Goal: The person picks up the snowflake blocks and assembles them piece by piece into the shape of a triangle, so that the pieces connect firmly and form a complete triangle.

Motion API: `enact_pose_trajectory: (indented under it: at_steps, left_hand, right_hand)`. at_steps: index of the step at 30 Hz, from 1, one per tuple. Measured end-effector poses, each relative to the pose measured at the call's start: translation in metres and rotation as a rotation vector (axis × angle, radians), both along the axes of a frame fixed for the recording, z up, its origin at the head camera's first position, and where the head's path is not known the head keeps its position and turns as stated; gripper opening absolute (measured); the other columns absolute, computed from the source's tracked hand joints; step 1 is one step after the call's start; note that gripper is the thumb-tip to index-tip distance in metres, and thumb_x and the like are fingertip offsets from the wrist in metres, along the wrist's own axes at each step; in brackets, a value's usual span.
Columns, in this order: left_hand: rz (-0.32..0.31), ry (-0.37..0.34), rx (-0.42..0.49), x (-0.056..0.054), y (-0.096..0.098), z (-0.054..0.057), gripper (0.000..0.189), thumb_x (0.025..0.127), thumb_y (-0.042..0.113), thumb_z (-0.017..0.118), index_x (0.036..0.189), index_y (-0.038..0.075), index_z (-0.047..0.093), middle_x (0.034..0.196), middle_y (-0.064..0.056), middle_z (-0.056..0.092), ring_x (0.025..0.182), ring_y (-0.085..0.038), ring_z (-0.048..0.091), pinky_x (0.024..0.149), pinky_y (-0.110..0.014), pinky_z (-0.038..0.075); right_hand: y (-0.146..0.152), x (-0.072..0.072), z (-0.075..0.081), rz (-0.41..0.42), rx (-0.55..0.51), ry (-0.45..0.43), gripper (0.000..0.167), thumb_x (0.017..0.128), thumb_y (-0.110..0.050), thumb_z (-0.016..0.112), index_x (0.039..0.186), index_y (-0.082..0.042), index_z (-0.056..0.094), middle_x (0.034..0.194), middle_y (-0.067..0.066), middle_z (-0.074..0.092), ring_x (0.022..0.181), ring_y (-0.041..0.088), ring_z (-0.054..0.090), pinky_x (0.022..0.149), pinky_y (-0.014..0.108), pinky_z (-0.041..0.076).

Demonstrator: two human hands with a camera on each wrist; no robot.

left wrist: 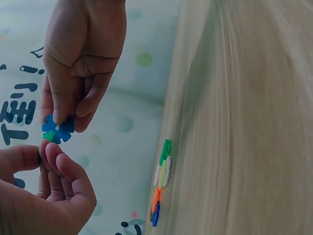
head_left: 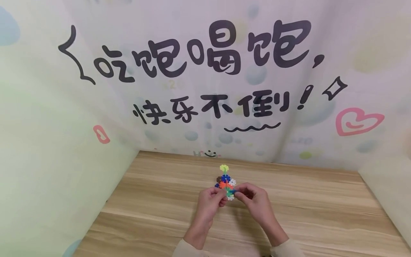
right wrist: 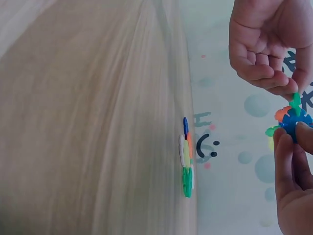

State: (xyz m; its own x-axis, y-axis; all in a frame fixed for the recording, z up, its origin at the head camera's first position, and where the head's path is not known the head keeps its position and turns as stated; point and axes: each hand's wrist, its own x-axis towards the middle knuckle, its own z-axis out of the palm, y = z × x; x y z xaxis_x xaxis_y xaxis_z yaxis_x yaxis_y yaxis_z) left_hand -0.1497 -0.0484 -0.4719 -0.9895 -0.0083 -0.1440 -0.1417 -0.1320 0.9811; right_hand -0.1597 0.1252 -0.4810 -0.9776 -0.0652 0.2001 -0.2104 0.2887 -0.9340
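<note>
Both hands meet over the table around small notched plastic discs, the snowflake kind that slot together. My left hand (head_left: 210, 203) pinches a green snowflake disc (right wrist: 296, 100) between thumb and fingertips. Between the right hand's (head_left: 255, 201) thumb and fingers is a blue snowflake disc (left wrist: 58, 128), its edge right at the green one. Bits of an orange disc (right wrist: 280, 114) and another green disc (right wrist: 272, 131) show behind it in the right wrist view. Beyond the hands in the head view, a yellow disc (head_left: 224, 167), a dark blue disc (head_left: 226, 178) and a white disc (head_left: 233, 182) appear.
A row of joined discs (left wrist: 162, 178), green, white, yellow, orange and blue, lies low on the wood-grain table (head_left: 154, 200), seen edge-on from the wrists. Behind the table hangs a printed cloth (head_left: 199, 82) with black lettering; a pale wall (head_left: 48, 142) borders the left side.
</note>
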Motion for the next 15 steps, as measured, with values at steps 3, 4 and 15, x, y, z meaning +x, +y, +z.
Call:
enact_pose_trajectory:
  at_steps: [3, 4, 15]
  left_hand:
    - [0.017, -0.003, 0.015, -0.002, -0.005, 0.000, 0.017, 0.092, 0.012, 0.068, 0.089, -0.004, 0.068, 0.078, -0.011, 0.067, 0.069, -0.016, 0.062, 0.069, -0.031, 0.057]
    - [0.026, -0.006, 0.025, -0.004, -0.007, 0.000, 0.016, 0.092, 0.011, 0.068, 0.089, -0.005, 0.067, 0.078, -0.011, 0.067, 0.069, -0.016, 0.062, 0.069, -0.031, 0.056]
    - [0.085, -0.024, 0.025, -0.011, -0.025, 0.001, 0.014, 0.095, 0.010, 0.064, 0.096, -0.004, 0.064, 0.087, -0.018, 0.068, 0.071, -0.014, 0.062, 0.070, -0.029, 0.056]
  right_hand:
    - [0.000, -0.006, -0.002, 0.025, -0.071, -0.045, 0.015, 0.091, -0.004, 0.072, 0.105, -0.009, 0.073, 0.094, 0.008, 0.071, 0.084, 0.026, 0.068, 0.073, 0.035, 0.059]
    - [0.000, -0.008, -0.002, 0.025, -0.103, -0.064, 0.016, 0.091, -0.003, 0.072, 0.107, -0.005, 0.072, 0.095, 0.012, 0.070, 0.084, 0.028, 0.068, 0.074, 0.038, 0.059]
    - [0.007, -0.031, -0.013, -0.078, -0.026, -0.223, 0.024, 0.095, -0.016, 0.071, 0.117, -0.008, 0.069, 0.089, 0.012, 0.062, 0.070, 0.025, 0.061, 0.067, 0.038, 0.058]
